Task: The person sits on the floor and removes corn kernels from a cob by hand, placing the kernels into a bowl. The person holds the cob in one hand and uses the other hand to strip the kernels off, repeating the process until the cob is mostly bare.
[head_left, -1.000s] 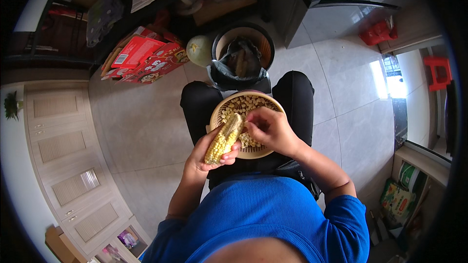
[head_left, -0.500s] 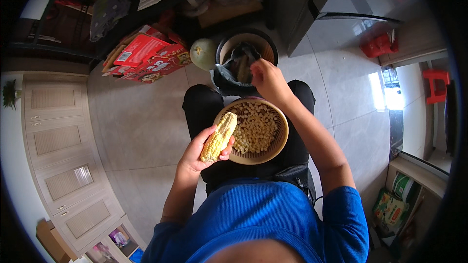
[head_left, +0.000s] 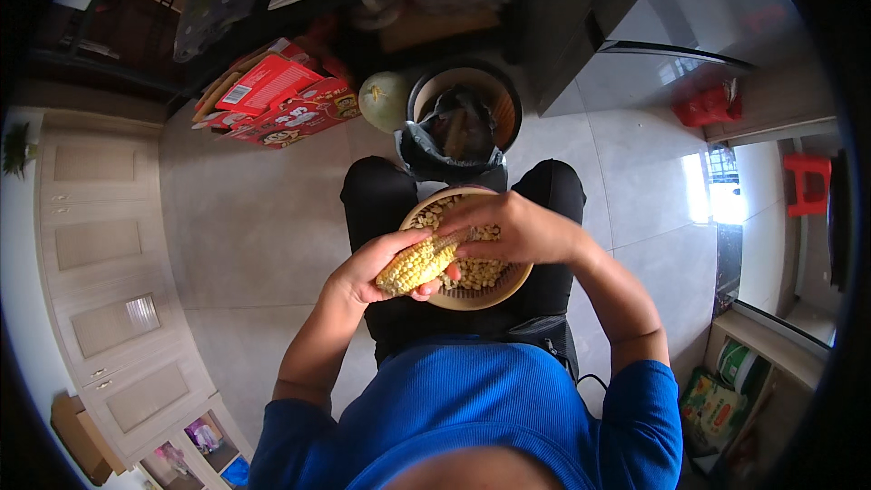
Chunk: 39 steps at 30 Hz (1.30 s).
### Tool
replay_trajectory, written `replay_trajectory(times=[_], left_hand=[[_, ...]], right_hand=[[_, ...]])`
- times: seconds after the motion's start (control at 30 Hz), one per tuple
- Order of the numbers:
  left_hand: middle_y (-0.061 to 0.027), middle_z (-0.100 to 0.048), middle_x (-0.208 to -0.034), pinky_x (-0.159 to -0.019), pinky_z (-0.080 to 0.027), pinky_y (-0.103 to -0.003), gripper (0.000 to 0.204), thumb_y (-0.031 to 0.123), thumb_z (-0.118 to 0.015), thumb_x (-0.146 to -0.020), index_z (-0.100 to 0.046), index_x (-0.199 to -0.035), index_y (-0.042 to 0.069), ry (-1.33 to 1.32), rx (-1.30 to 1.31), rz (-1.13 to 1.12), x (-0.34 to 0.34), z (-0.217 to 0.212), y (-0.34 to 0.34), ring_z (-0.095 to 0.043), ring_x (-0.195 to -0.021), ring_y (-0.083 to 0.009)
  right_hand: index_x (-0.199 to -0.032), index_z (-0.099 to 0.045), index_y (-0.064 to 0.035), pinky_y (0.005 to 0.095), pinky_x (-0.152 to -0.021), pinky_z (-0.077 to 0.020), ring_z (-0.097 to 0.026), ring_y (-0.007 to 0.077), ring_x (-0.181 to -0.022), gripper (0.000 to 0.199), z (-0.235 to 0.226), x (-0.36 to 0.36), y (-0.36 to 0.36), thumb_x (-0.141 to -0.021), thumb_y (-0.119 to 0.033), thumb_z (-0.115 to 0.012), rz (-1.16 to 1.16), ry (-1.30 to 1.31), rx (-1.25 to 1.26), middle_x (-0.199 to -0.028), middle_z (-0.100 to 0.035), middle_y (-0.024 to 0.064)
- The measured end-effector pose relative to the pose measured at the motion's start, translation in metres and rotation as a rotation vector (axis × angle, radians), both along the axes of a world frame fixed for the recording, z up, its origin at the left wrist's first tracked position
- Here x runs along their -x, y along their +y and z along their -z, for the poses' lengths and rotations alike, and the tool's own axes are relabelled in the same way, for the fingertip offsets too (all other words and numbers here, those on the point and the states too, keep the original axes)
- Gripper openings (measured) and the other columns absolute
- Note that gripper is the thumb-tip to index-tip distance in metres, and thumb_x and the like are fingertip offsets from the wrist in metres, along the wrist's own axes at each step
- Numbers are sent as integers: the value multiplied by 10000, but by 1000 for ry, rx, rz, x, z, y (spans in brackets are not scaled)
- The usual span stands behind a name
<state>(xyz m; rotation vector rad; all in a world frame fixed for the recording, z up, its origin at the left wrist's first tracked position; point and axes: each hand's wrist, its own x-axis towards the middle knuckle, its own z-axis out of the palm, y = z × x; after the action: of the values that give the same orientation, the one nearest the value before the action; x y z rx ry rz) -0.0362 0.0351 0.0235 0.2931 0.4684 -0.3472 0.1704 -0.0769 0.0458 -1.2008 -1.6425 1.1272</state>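
An ear of yellow corn lies tilted over the basket, its far end pointing right. My left hand is wrapped around its near end. My right hand is closed over the far end, thumb and fingers against the cob; part of that end is hidden beneath them. A round tan basket rests between my thighs, holding many loose corn kernels. Some of the kernels are covered by my hands.
Beyond my knees stands a bin, with a dark bag in front. A pale green melon and a red carton sit on the tiled floor to its left. Cabinets line the left side.
My right hand has come back from over the dark bag to the ear of corn. The corn, still in my left hand, has tipped further to the right.
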Motion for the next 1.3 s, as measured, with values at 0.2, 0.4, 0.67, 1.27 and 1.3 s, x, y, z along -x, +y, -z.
replay_trajectory(times=[0.2, 0.4, 0.67, 1.27, 1.3], left_hand=[[-163, -562, -1054, -659, -528, -328, 473, 406, -434, -920, -437, -1183, 13, 33, -56, -322, -7, -6, -5, -619, -809, -275], [-43, -509, -1028, -784, -419, -239, 363, 299, -485, -932, -405, -1176, 43, 156, -943, -673, -35, 23, -53, -499, -910, -96], [-58, -524, -1002, -799, -426, -259, 333, 304, -425, -951, -412, -1168, 52, 164, -937, -733, -36, 29, -60, -515, -899, -118], [-84, -522, -985, -732, -438, -253, 399, 323, -450, -942, -387, -1185, 12, 355, -1139, -815, -49, 20, -70, -516, -839, -132], [-84, -524, -976, -728, -438, -253, 399, 323, -451, -942, -388, -1181, 9, 364, -1165, -804, -49, 21, -70, -516, -833, -132]], right_hand=[[-1036, -558, 47, 241, -759, -496, -592, 106, -867, 267, 19, 31, -52, -827, -94, -645, 522, 279, 403, -924, -617, 84], [-1107, -523, 41, 243, -792, -486, -580, 111, -919, 296, 27, 59, -58, -862, -105, -605, 598, 664, 415, -976, -611, 65], [-964, -639, 28, 240, -725, -503, -598, 143, -821, 198, 19, 54, -57, -799, -79, -654, 688, 209, 202, -954, -581, 94], [-901, -577, 29, 356, -620, -490, -574, 309, -700, 177, 16, 68, -46, -740, -27, -626, 710, -65, -39, -779, -539, 152], [-904, -578, 30, 354, -623, -491, -574, 312, -698, 180, 18, 67, -46, -739, -24, -624, 697, -50, -40, -782, -543, 154]])
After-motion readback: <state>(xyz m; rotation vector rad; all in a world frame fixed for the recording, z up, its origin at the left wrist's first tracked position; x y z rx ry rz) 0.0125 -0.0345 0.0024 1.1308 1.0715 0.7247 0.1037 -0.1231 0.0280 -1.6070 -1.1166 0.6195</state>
